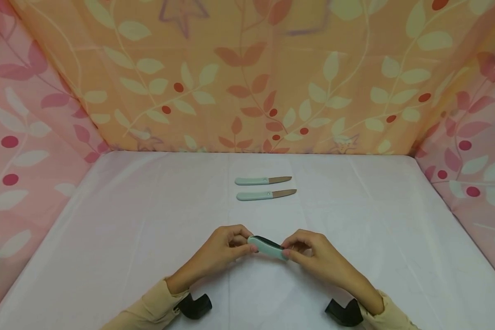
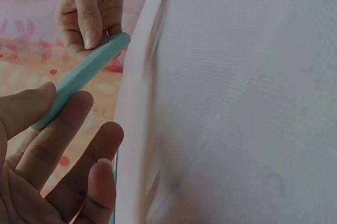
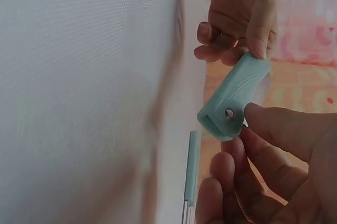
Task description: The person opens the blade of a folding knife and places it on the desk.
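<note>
A folding knife with a mint-green handle hangs between my two hands, over the near half of the table. Its dark blade lies along the handle's upper side in the head view. My left hand pinches one end between thumb and fingers. At the other end, my right hand pinches it with thumb and forefinger. The right wrist view shows a round metal rivet on the handle near the right thumb, and a slot at that end. The left wrist view shows the handle edge-on.
Two knives with mint-green handles, a nearer knife and a farther knife, lie side by side beyond my hands, blades pointing right. A white cloth covers the table. Leaf-patterned curtains stand around its back and sides.
</note>
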The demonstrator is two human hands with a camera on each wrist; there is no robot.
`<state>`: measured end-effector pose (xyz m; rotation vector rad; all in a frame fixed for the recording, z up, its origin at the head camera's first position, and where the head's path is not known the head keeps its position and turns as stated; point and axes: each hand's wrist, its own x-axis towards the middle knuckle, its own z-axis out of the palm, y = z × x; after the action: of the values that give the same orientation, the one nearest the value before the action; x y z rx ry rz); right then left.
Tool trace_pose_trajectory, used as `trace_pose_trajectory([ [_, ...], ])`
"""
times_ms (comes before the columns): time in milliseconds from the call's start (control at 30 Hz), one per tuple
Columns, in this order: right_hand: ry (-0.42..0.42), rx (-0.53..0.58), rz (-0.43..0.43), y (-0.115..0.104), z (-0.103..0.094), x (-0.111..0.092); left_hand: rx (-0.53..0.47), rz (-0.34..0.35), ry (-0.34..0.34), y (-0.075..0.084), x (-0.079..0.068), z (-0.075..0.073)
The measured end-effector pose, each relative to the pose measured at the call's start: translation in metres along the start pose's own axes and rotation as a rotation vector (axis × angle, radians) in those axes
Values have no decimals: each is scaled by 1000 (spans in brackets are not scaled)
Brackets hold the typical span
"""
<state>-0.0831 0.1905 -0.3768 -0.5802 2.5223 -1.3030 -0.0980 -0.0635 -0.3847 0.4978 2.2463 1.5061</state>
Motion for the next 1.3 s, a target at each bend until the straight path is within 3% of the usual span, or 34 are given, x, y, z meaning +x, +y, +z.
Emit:
trace_pose_trajectory([
  [267, -11, 11, -39, -5, 3, -1, -12, 12, -44, -1, -2, 8],
  [700, -4, 33, -194, -6, 16, -3, -16, 62, -123, -3, -6, 20],
  [1033, -16, 10, -194, -5, 18, -4, 7, 78, -144, -3, -8, 22],
  [1300, -12, 10, -103, -6, 14, -3, 36, 92, -136, 0, -8, 22],
])
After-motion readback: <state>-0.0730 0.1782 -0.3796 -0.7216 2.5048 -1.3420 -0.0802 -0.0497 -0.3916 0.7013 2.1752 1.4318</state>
